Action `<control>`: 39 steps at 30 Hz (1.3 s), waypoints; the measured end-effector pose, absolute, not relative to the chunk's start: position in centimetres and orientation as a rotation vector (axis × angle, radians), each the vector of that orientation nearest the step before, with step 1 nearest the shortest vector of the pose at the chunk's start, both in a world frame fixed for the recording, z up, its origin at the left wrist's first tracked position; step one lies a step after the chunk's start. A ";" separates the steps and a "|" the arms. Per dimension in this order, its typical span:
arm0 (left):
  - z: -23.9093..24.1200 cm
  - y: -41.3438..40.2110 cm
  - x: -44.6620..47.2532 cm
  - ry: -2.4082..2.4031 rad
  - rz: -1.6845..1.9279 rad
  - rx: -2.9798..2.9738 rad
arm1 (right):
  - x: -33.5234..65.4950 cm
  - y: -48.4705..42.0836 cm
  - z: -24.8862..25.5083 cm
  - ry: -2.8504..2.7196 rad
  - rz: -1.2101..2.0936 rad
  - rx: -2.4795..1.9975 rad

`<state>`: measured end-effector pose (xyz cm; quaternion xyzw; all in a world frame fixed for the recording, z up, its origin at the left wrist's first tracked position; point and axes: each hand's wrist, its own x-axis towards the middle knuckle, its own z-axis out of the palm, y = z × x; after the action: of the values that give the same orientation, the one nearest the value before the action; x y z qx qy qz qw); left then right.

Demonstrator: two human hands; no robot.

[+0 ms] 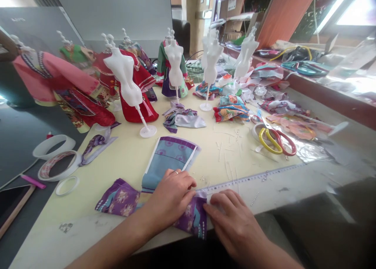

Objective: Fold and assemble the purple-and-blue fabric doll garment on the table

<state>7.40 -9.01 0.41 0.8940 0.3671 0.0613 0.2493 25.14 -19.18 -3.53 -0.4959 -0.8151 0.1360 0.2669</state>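
Observation:
A doll garment lies flat at the table's near edge, with purple floral sleeves (126, 200) spread to both sides and a blue panel (166, 159) stretching away from me. Pearl-like beads line the sleeve ends. My left hand (176, 194) rests across the garment's middle, its fingers curled and pinching the cloth near the right sleeve's upper edge. At the outer end of that sleeve, my right hand (230, 216) has bent fingers closed on the cuff edge. Its fingertips are partly hidden, and I cannot make out any small item between them.
A clear ruler (252, 179) lies just beyond my right hand, among loose bead strips (237, 181). Scissors (276, 141) sit to the right; tape rolls (60, 165) are at left. White mannequins (126, 79), dressed dolls (58, 81) and fabric pieces (232, 108) stand or lie behind.

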 end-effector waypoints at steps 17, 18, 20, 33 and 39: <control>-2.6 -15.6 4.0 0.733 0.675 2.844 | 25.0 -19.3 -3.4 -2.212 0.345 -1.402; -2.5 -15.5 3.8 0.722 0.685 2.828 | 25.0 -19.4 -3.3 -2.215 0.350 -1.405; -2.1 -15.4 3.8 0.723 0.668 2.767 | 24.9 -19.4 -3.3 -2.214 0.358 -1.413; 0.2 -9.2 8.0 0.943 0.178 2.423 | 24.7 -19.4 -3.3 -2.184 0.279 -1.379; 0.1 -8.1 9.0 0.922 0.025 2.467 | 24.8 -19.4 -3.4 -2.184 0.317 -1.392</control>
<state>9.00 -8.11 0.10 0.9066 0.3389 0.0094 0.2512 24.76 -19.37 -3.38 -0.5148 -0.8075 0.1171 0.2632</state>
